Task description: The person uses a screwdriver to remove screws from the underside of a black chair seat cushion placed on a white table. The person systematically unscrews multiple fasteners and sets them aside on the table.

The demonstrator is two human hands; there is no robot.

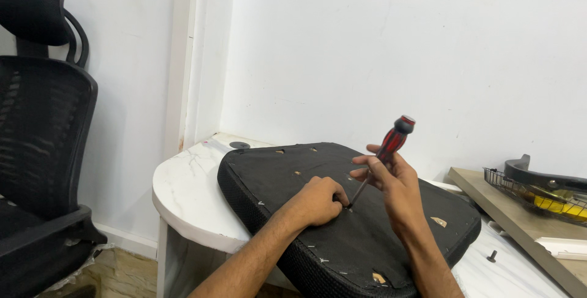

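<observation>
A black fabric-covered chair seat [293,169] lies upside down on a white marble-look table [189,188]. My right hand [391,182] grips a screwdriver [391,145] with a red and black handle, held tilted, its tip pressed on the seat's underside near the middle. My left hand [318,200] rests curled on the seat right beside the tip, fingers at the shaft's lower end. Small holes and staples dot the seat's surface.
A black mesh office chair [43,151] stands at the left by the wall. At the right, a wooden shelf [513,212] carries a wire basket [538,197] with yellow and black items. A loose black screw [491,255] lies on the table.
</observation>
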